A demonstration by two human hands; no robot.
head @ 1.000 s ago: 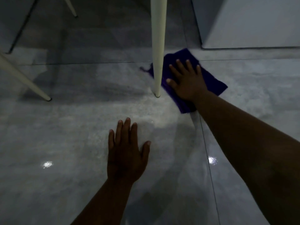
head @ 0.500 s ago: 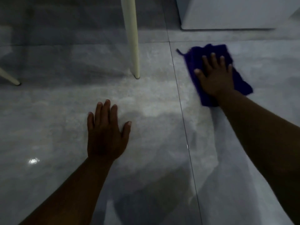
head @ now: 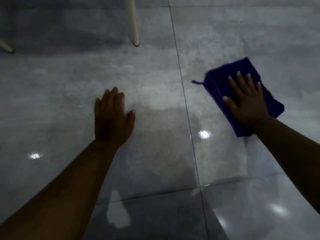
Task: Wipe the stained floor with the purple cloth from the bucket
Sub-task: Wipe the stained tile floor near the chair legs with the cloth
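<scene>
A folded purple cloth (head: 223,78) lies flat on the glossy grey tiled floor (head: 155,80) at the right. My right hand (head: 245,101) presses down on it with the fingers spread, palm covering its middle. A small loop sticks out of the cloth's left corner. My left hand (head: 112,118) rests flat on the bare floor to the left of a tile joint, fingers together, holding nothing. No bucket is in view.
A cream furniture leg (head: 134,23) stands on the floor at the upper middle, and a second leg's foot (head: 5,47) shows at the left edge. Lamp reflections glint on the wet-looking tiles between my arms.
My right hand has slid the cloth rightward and toward me, away from the cream leg and across the tile joint. My left hand stays planted on the floor. The white cabinet has left the view.
</scene>
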